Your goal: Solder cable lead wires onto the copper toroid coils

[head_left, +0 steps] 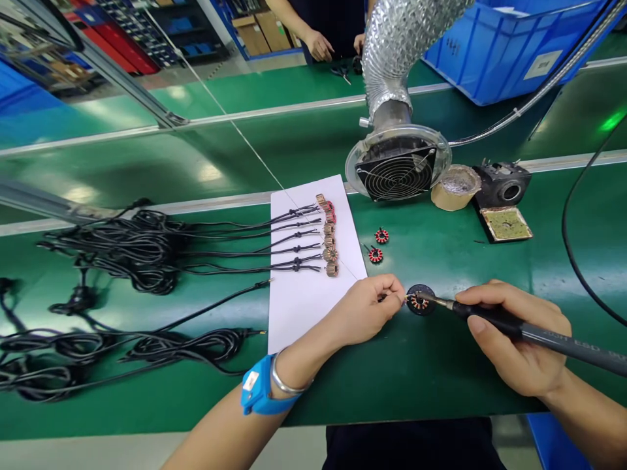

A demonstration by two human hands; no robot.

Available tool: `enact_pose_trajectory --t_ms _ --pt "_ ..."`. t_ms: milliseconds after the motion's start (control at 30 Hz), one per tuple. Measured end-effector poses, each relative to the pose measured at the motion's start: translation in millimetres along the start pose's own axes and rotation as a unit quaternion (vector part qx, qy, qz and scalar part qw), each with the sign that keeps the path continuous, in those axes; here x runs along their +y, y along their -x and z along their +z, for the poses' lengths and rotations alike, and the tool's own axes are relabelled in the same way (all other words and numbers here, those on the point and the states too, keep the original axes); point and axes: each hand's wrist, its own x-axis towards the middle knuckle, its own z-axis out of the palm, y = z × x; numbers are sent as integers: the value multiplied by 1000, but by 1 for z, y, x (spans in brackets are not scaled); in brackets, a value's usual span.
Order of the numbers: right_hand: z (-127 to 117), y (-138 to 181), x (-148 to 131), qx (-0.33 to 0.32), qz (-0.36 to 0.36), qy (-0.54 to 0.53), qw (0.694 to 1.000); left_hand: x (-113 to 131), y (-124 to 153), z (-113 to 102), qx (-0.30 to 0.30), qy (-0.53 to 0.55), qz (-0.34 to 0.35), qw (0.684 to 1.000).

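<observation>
My right hand point(519, 333) is wrapped round a black soldering iron point(494, 320), whose tip points left. The tip is at a small copper-wound coil point(420, 301) in a round black holder on the green bench. From the other side my left hand point(375, 300) pinches a thin solder wire point(247, 140), which runs down from the upper left; its end lies by the iron's tip. The exact contact there is too small to make out. Two red-and-black wound cores point(375, 254) lie just beyond the holder. A blue wrist strap point(267, 385) is on my left wrist.
A white sheet point(298, 313) bears a row of copper coils point(329, 241) beside black cable ends. Bundled black cables point(147, 241) lie left. A fume duct point(399, 163), tape roll point(455, 186) and iron stand with sponge point(507, 222) stand behind. Across the bench are another person's hands point(321, 46).
</observation>
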Motion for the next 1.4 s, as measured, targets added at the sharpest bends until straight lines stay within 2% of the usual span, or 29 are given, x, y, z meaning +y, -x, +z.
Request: enact_pose_trajectory --t_ms 1000,1400 --pt "3 -3 -6 -17 -8 -6 1000 2 3 3 7 -7 12 1000" --pt "6 0 -15 -52 -84 0 995 1 2 4 5 -10 7 1000"
